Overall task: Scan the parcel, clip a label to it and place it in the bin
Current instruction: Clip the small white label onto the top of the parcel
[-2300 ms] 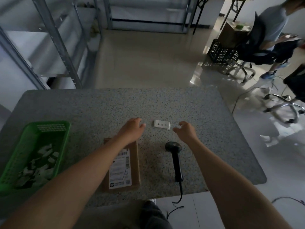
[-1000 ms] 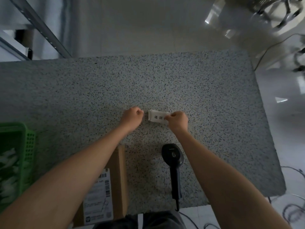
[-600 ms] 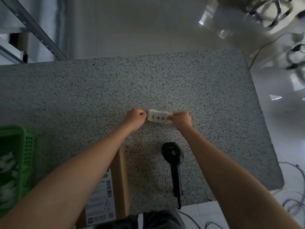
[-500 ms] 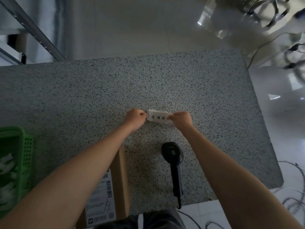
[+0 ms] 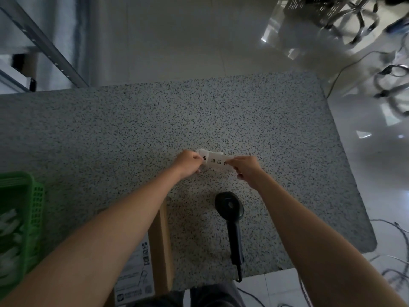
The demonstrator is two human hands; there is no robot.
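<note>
Head view: left hand (image 5: 188,163) and right hand (image 5: 244,168) pinch a label stack (image 5: 215,160) over the desk (image 5: 276,138); two labels may lift together if the sheets cling.

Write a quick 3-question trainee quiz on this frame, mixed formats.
1. True or false: the barcode scanner is in the right hand.
2. Which pile of white labels are both hands working at: A, on the speckled table; B, in the green basket; C, on the cardboard parcel?
3. Fill in: the parcel lies partly under the ___ forearm.

Key
1. False. The scanner lies on the table, untouched.
2. A. The left hand pinches one end, the right hand the other, as if separating one label.
3. left
</note>
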